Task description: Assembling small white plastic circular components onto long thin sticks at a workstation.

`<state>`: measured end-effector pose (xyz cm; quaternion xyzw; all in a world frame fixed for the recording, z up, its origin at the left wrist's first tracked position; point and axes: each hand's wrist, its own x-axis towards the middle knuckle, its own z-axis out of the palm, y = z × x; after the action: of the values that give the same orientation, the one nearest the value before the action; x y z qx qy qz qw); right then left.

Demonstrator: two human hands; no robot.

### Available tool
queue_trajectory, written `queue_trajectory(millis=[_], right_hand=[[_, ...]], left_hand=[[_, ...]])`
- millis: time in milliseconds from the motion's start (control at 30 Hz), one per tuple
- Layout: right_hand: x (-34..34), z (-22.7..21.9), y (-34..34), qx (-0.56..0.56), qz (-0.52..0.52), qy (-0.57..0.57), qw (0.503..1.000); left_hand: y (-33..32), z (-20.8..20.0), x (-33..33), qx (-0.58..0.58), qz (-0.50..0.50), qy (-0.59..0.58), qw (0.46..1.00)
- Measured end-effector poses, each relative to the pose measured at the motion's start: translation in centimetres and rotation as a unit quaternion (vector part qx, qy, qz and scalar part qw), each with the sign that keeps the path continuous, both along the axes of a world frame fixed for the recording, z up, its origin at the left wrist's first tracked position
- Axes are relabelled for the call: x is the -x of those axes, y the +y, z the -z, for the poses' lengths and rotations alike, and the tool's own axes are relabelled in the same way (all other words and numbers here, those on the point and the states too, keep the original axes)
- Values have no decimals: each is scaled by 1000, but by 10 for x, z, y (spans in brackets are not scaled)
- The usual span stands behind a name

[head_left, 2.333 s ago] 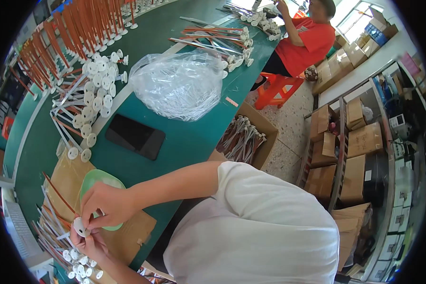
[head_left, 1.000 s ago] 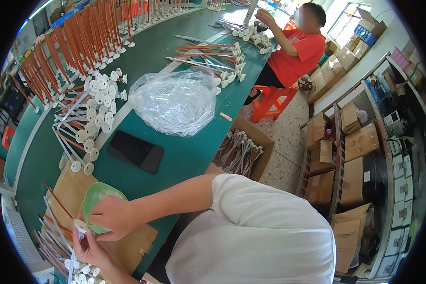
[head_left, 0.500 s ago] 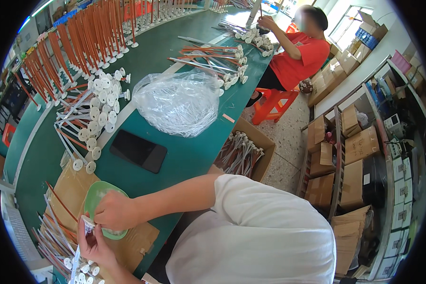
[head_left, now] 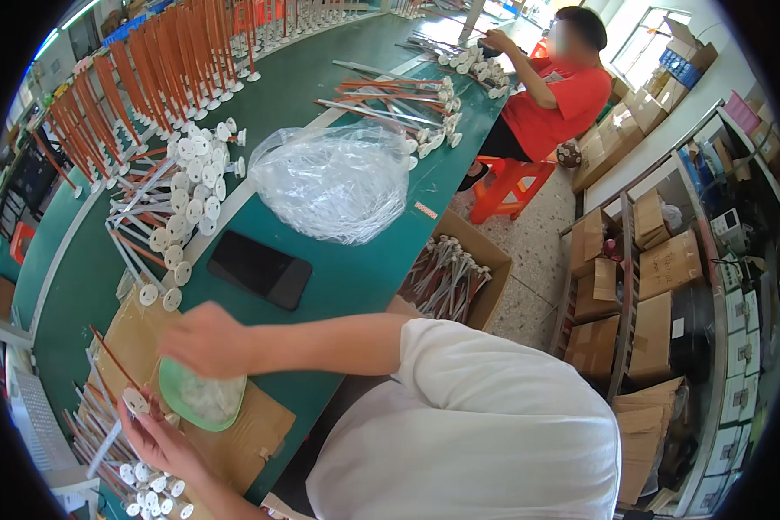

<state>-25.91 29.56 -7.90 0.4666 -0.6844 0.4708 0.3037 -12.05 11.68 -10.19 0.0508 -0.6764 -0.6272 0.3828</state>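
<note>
My left hand [head_left: 154, 435] is closed around a white round disc [head_left: 135, 402] whose flat face shows. A brown strip [head_left: 115, 358] stands out beyond it and seems joined to it. My right hand [head_left: 206, 340] is smeared by motion above the far edge of a light green bowl [head_left: 201, 400], and its fingers cannot be made out. Whitish small pieces too fine to name lie in the bowl, which rests on a sheet of brown cardboard [head_left: 264, 425]. Beside my left hand lies a heap of white discs with strips [head_left: 156, 496].
A black phone [head_left: 260, 270] and a clear plastic bag [head_left: 329, 186] of thin pale pieces lie on the green table [head_left: 338, 273]. Disc-and-strip pieces [head_left: 195, 178] are piled behind. A box [head_left: 485, 299] of them stands beside the table. A person in red [head_left: 563, 91] works farther along.
My right hand has risen from the bowl and moved away from my left hand, uncovering the whitish contents. My left hand has shifted slightly and the disc's face is turned into view.
</note>
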Motion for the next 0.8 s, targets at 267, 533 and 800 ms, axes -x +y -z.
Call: queue_trajectory(millis=[267,533,800], right_hand=[[47,9,13,105,115,-174,972],[50,13,9,83,98,-189,974],[41,17,6,54,76,-168,981]], left_hand=[[-2,-51,-7,391,-103,-119,907],[-30,-113,-26,516,-23,-329,791],[-51,-111,-26,549,14,-446,707]])
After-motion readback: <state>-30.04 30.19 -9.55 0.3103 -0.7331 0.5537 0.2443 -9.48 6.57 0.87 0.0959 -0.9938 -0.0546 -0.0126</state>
